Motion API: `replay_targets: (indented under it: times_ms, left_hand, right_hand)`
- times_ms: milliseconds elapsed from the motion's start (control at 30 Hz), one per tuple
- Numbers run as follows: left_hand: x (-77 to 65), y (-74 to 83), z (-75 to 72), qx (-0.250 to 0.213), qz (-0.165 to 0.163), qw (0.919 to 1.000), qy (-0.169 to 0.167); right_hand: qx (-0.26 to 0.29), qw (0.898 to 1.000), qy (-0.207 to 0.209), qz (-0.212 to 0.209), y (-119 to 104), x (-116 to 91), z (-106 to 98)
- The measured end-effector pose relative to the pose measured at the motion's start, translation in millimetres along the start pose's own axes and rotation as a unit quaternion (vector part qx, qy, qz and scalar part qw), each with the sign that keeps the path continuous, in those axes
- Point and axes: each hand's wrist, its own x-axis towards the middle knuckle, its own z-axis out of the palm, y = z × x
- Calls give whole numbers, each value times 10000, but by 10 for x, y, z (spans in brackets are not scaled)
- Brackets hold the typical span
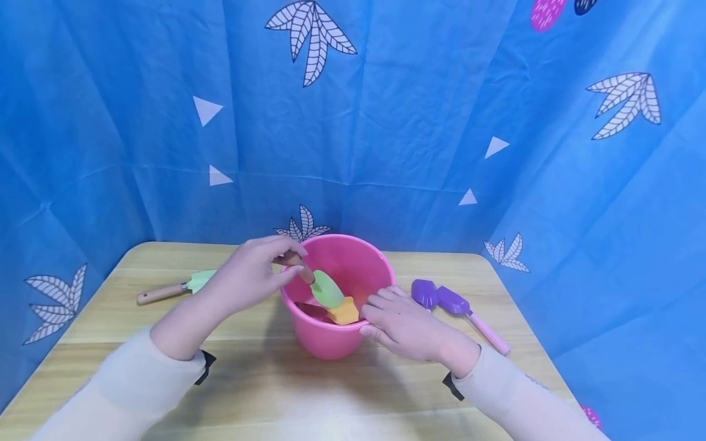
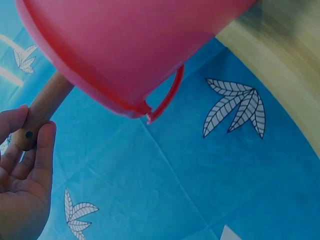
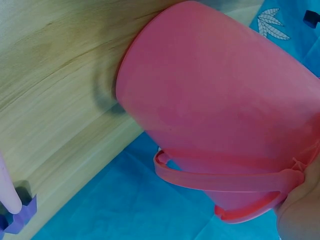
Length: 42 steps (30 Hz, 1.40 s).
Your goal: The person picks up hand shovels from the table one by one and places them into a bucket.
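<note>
A pink bucket (image 1: 326, 340) stands upright on the table, its swing handle (image 3: 225, 181) hanging outside in the right wrist view. My left hand (image 1: 259, 269), above the bucket's left rim, pinches the wooden handle (image 2: 46, 107) of a small trowel. The trowel's light green blade (image 1: 328, 289) points down into the bucket. Inside lies a yellow-headed tool (image 1: 344, 311) with a dark reddish handle (image 1: 312, 309). My right hand (image 1: 405, 323) grips the bucket's near right rim, fingers over the edge and thumb outside. In the right wrist view only part of that hand shows.
To the left lies another light green tool (image 1: 200, 280) with a wooden handle (image 1: 161, 294), partly behind my left arm. Right of the bucket lie purple tool heads (image 1: 453, 300), one with a pink handle (image 1: 489, 332). A blue patterned curtain (image 1: 353, 147) surrounds the wooden table (image 1: 309, 404).
</note>
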Motion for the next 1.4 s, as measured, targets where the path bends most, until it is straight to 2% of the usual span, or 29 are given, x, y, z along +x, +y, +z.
replay_targets:
  times_ms: [167, 400, 667, 1167, 1400]
  left_hand:
    - [30, -43, 100, -77, 10, 9999, -79]
    - [98, -71, 223, -59, -187, 9992, -350]
    - [194, -120, 344, 26, -120, 9982, -590]
    - [295, -109, 497, -121, -306, 9941, -1034]
    - [296, -120, 537, -148, -384, 9911, -1264]
  right_hand:
    - [9, 10000, -28, 14, -3, 8, -5]
    - [50, 10000, -9, 24, 0, 13, -7]
    - [35, 10000, 53, -2, 12, 21, -5]
    - [17, 10000, 51, 69, 8, 25, -7]
    - [32, 10000, 24, 25, 4, 35, -14]
